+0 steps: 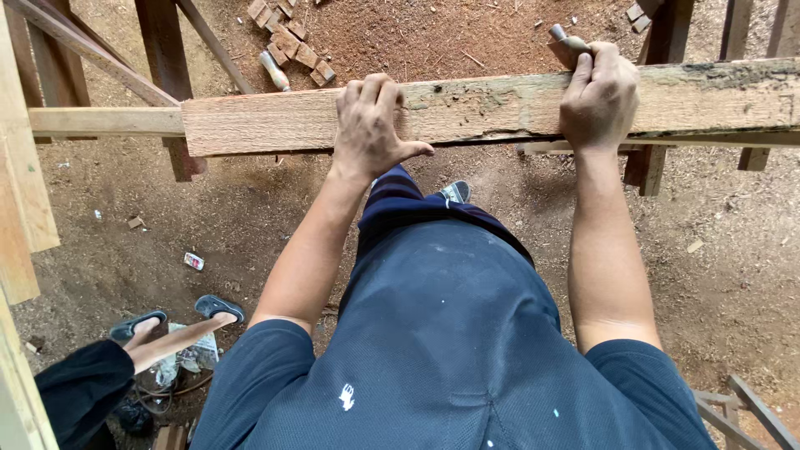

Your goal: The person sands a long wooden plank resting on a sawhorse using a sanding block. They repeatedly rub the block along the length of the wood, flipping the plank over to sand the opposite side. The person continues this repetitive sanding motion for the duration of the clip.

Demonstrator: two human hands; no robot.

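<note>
A long rough wooden plank (492,108) runs across the view at chest height. My left hand (371,125) rests on its near edge, fingers curled over the top, thumb spread to the right. My right hand (598,96) presses on the plank further right and is closed around a wooden-handled tool (567,46); only the handle end shows above my fingers. Below, my dark blue shirt and one shoe (455,192) are visible.
Far below is a dirt floor strewn with sawdust, with a pile of small wood blocks (287,37) and a tool handle (274,71). Timber posts (162,50) and beams (21,167) stand left. Another person's legs in sandals (179,321) are at lower left.
</note>
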